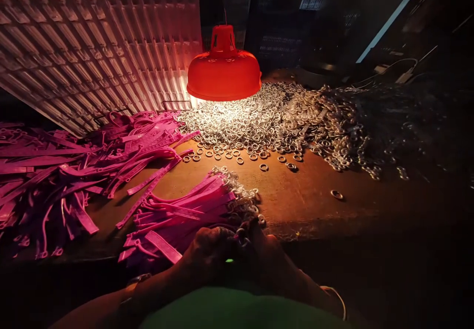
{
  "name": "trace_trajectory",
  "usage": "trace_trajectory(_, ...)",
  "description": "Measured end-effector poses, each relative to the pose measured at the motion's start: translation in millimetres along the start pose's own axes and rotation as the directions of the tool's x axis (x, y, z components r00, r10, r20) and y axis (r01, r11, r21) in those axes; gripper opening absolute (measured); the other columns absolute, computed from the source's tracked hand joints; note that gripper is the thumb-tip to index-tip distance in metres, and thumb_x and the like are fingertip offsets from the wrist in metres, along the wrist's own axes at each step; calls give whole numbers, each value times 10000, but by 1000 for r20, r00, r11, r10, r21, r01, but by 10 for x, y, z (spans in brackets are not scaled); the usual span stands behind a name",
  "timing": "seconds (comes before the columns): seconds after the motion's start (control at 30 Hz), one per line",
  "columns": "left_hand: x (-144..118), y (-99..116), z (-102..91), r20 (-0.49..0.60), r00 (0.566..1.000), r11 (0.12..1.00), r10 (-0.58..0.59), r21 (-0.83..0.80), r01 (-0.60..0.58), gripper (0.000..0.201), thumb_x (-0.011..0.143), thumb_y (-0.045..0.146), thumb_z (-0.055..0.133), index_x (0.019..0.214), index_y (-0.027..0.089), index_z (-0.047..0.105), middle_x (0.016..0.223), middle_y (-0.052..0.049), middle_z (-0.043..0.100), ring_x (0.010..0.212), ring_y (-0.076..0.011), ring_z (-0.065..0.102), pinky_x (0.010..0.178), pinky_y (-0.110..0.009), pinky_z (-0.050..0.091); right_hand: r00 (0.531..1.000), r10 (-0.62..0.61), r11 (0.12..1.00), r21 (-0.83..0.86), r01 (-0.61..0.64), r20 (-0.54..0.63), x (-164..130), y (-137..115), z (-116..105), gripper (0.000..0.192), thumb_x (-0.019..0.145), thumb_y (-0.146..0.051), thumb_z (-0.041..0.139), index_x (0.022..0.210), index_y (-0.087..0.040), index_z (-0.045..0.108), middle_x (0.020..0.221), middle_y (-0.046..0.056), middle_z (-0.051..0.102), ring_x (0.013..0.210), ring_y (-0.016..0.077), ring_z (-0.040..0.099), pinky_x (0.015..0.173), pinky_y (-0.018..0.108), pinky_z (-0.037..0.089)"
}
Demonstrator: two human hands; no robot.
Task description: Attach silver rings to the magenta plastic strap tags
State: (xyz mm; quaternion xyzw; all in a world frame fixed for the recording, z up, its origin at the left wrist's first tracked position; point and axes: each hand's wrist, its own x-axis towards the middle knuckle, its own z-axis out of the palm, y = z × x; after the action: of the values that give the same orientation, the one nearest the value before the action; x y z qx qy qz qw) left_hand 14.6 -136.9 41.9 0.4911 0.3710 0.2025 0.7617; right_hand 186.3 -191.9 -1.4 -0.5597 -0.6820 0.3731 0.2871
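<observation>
- Pink straps point(185, 210) with rings lie just ahead of our left hand point(207, 255), long ends pointing left.
- Our right hand point(266, 260) touches it; both hands' fingers curl around something small, too dark to tell.

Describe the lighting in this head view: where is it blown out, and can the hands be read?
Head view: the red lamp is the only light, glaring white on the rings under it; the right side falls to black. Left hand and right hand are dark silhouettes beside the pink straps; grip unreadable. Edges bend, wide-lens distortion.
</observation>
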Motion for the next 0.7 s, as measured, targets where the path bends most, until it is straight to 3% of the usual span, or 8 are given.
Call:
trace_trajectory(0.13,27,-78,10,-31,999,994,-20,-108,17,489,695,603,686,653,124,602,627,-50,581,585,-143,522,551,-264,400,986,-15,999,49,8,164,131,-127,-73,174,910,-232,422,1059,-143,423,748,76,627,576,161,547,509,242,352)
trace_trajectory(0.3,62,-198,21,-39,999,990,-34,-136,28,559,645,650,691,554,142,476,524,19,408,494,-75,366,469,-231,275,936,-8,996,-80,38,352,209,-252,-203,241,829,-108,466,1067,-98,433,745,75,623,568,143,513,500,237,310)
trace_trajectory(0.53,28,-229,11,-51,999,996,0,-95,-5,597,660,684,651,521,170,380,499,51,302,465,-49,278,439,-226,204,908,-186,977,-31,212,375,229,-59,-122,339,877,-153,450,1209,-86,426,889,107,619,710,177,543,606,272,398)
trace_trajectory(0.7,-16,-266,-37,-68,998,993,5,-120,-13,560,676,654,659,565,146,451,549,33,335,508,-64,306,470,-232,243,903,-207,978,74,193,376,319,16,-29,330,829,-144,480,1157,-117,504,752,23,571,579,130,455,530,257,333)
